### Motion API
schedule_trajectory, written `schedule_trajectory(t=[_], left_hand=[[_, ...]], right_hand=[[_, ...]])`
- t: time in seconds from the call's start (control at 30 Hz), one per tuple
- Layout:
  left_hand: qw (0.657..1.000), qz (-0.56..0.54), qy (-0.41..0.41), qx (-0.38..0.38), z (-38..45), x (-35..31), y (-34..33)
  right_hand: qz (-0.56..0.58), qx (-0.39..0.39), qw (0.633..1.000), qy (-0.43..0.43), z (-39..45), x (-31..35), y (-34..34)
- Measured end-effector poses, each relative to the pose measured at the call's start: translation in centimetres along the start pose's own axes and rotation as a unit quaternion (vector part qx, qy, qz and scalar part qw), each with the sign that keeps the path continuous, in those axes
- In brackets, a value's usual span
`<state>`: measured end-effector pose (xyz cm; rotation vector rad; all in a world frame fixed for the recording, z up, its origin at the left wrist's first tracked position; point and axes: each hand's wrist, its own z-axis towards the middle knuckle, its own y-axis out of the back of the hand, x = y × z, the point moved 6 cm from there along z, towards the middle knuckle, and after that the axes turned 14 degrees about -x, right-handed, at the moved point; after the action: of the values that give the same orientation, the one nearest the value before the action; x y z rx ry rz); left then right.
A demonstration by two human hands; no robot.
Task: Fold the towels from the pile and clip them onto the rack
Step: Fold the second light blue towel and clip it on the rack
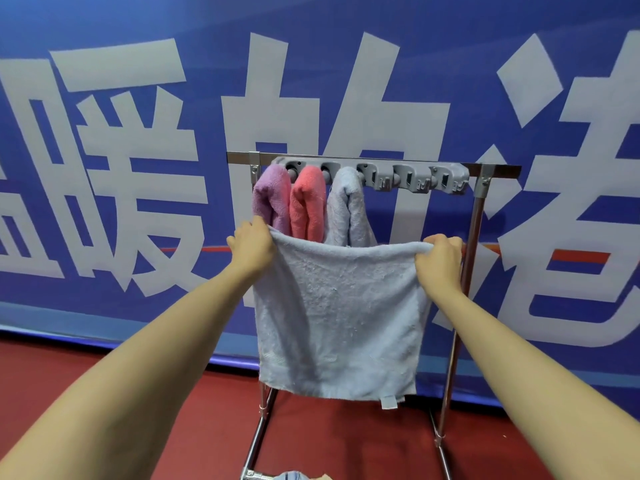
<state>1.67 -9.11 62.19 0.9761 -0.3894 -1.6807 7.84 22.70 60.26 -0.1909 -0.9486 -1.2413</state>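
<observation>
Banner (104, 150) fills the back of our view, blue with big white characters, above a red floor (104, 393). Before it stands the rack (464, 271), a steel frame whose top bar carries a grey clip strip (412, 180). We hold a pale blue towel (339, 317) spread flat in front of the rack, its top edge stretched between our two hands and sagging a little in the middle, its lower edge hanging free with a small tag at the bottom. Our left hand (251, 247) grips the top left corner, fingers curled round the cloth; our right hand (441, 259) pinches the top right corner, fingers bunched on the edge. Behind the spread towel, three folded ones hang side by side from the strip's left clips: purple towel (272, 199), pink towel (306, 202), grey-blue towel (348, 209). The clips to their right hold nothing.
</observation>
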Motion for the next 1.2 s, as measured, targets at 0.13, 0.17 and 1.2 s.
schedule_trajectory(t=[0.13,0.17,1.2], left_hand=[[0.999,0.022,-0.013,0.021,-0.1,0.1,-0.3],[0.999,0.024,-0.023,0.024,-0.1,0.0,-0.3],[0.990,0.029,-0.141,0.009,0.3,-0.6,0.7]], right_hand=[[-0.049,-0.019,0.998,0.033,0.4,-0.3,0.3],[-0.065,-0.028,0.997,0.042,0.3,-0.2,0.5],[-0.148,0.048,0.979,0.131,1.1,0.3,0.0]])
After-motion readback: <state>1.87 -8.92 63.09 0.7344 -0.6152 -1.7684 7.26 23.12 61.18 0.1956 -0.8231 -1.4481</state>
